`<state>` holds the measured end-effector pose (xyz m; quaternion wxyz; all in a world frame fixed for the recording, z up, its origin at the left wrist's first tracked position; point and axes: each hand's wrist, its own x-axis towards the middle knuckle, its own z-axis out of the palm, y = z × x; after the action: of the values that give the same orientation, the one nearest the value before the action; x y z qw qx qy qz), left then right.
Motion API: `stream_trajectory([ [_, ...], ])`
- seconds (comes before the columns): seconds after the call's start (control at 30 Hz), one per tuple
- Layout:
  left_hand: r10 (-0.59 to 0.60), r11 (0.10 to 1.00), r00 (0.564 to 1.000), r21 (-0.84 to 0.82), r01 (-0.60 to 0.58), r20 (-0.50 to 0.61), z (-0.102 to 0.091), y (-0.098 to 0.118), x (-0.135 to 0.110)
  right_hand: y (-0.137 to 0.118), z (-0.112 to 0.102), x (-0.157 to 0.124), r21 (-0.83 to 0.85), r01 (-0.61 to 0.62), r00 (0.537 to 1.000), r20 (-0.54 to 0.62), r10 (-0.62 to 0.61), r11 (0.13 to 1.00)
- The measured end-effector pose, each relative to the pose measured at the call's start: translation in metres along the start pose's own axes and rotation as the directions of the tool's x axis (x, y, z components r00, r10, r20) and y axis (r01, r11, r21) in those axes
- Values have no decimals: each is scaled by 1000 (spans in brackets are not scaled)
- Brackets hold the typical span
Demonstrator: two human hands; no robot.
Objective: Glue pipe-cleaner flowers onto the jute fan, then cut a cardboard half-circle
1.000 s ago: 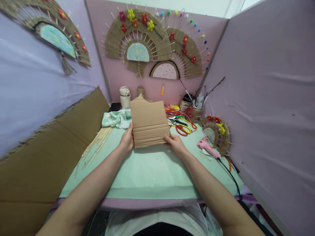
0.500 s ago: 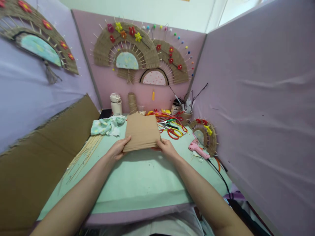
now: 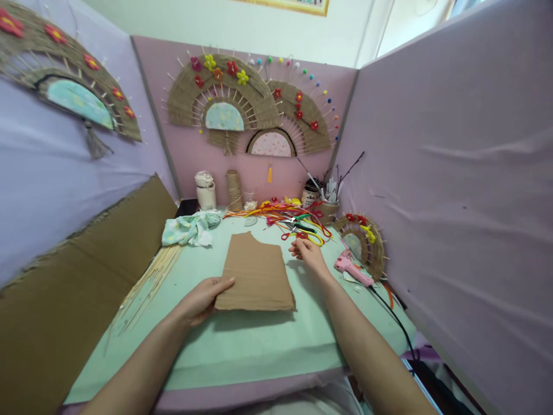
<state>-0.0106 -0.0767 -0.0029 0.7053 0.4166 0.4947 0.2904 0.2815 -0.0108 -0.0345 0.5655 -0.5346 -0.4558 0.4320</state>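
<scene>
A brown cardboard piece (image 3: 257, 274) lies flat on the pale green table (image 3: 259, 340). My left hand (image 3: 201, 298) grips its near left corner, thumb on top. Beyond the cardboard's right edge my right hand (image 3: 306, 253) holds nothing, its fingers loosely curled and apart. It is close to the red, yellow and green handled scissors and pliers (image 3: 302, 227).
Bamboo sticks (image 3: 149, 282) and a large cardboard sheet (image 3: 78, 276) lie at the left. A crumpled cloth (image 3: 190, 226), a white bottle (image 3: 205, 190) and a twine spool (image 3: 234, 189) stand at the back. A pink glue gun (image 3: 352, 268) and a small fan craft (image 3: 365, 245) are at the right.
The cardboard went from upright in both hands to flat on the table. My right hand let go and moved right toward the tools. My left hand stayed on the near left corner.
</scene>
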Motion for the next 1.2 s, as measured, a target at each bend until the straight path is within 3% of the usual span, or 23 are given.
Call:
stream_trajectory([
  [0.1, 28, 990, 1000, 140, -28, 3, 5, -5, 5, 3, 4, -2, -29, 31, 999, 44, -30, 999],
  [0.17, 89, 922, 991, 385, -43, -102, 3, -4, 6, 6, 5, -2, -53, 42, 997, 61, -39, 998],
  [0.27, 349, 629, 903, 777, -27, -252, -2, 2, 4, 12, 7, -1, -106, 71, 995, 77, -63, 992],
  [0.33, 478, 450, 837, 893, 26, -265, -5, 11, 2, 16, 9, -2, -162, 112, 990, 108, -95, 980],
  [0.47, 460, 307, 858, 948, 91, -231, -3, 38, 5, 23, 14, -6, -307, 220, 965, 208, -160, 926],
  [0.67, 468, 229, 868, 971, 61, -165, -2, 64, 48, 24, 18, -14, -475, 320, 941, 257, -219, 820],
  [0.83, 562, 135, 823, 991, 7, -82, -12, 69, 93, 21, 22, -18, -520, 384, 919, 292, -264, 763],
  [0.9, 641, 105, 761, 993, 49, -105, -25, 76, 108, 20, 23, -19, -531, 394, 915, 308, -262, 750],
  [1.0, 759, 129, 598, 960, 247, -256, -54, 90, 128, 20, 24, -20, -547, 397, 913, 318, -256, 737],
  [1.03, 771, 137, 571, 949, 285, -283, -66, 94, 133, 20, 24, -20, -552, 395, 914, 319, -252, 734],
  [1.13, 721, 158, 608, 934, 322, -331, -100, 98, 143, 20, 23, -19, -566, 392, 915, 325, -241, 726],
  [1.2, 696, 147, 659, 955, 258, -285, -118, 97, 144, 21, 23, -18, -573, 398, 912, 331, -242, 716],
])
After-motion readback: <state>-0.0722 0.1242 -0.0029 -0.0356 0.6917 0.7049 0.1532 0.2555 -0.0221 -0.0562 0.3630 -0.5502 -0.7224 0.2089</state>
